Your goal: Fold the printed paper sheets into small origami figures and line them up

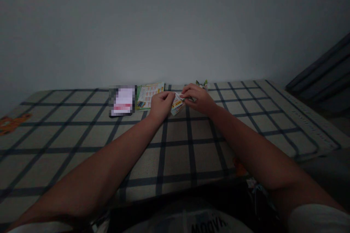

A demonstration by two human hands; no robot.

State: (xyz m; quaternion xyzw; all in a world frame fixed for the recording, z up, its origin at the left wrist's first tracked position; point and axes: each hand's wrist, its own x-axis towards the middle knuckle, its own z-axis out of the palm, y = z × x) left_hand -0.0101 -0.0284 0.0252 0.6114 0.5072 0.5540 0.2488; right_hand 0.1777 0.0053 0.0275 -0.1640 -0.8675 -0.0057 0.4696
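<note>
Between my hands is a small printed paper card [177, 104], white and green with yellow and red marks, tilted above the cloth. My left hand [162, 102] is closed on its left side, thumb on top. My right hand [198, 98] has its fingertips pinched at the card's upper right edge. Just left of my left hand lies a stack of printed sheets [150, 93], white with green borders. Behind my right hand, a small green and white crumpled-looking piece [202, 84] shows only in part, and I cannot make out its kind.
A phone [122, 101] with a lit, blurred screen lies left of the sheets. The checked cloth [90, 131] covers the surface up to the grey wall [175, 25]. Dark folded fabric [325, 69] hangs at the right.
</note>
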